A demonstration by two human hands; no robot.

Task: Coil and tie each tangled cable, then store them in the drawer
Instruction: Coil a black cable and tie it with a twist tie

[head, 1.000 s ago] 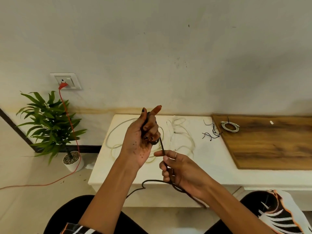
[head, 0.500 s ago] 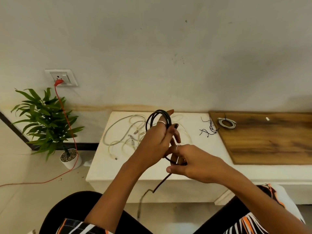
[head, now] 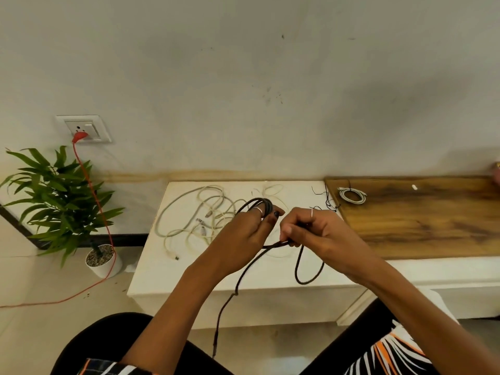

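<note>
My left hand [head: 244,234] holds a black cable [head: 300,277] with several turns looped round its raised fingers above the white table [head: 173,277]. My right hand [head: 316,231] pinches the same cable just to the right of the left hand. A loose loop hangs below my right hand, and the cable's tail drops toward my lap. Behind my hands a tangle of white cables [head: 197,215] lies on the table. A coiled, tied white cable [head: 351,196] rests on the wooden board [head: 433,220]. Thin black ties [head: 328,203] lie by the board's left edge.
A potted plant [head: 59,201] stands on the floor at the left. A red cord [head: 92,201] runs from the wall socket [head: 84,128] down across the floor. My knees are below the table's front edge. No drawer shows.
My right hand has drawn the cable rightward, leaving a new slack loop hanging below it. My left hand keeps the wound turns on its fingers.
</note>
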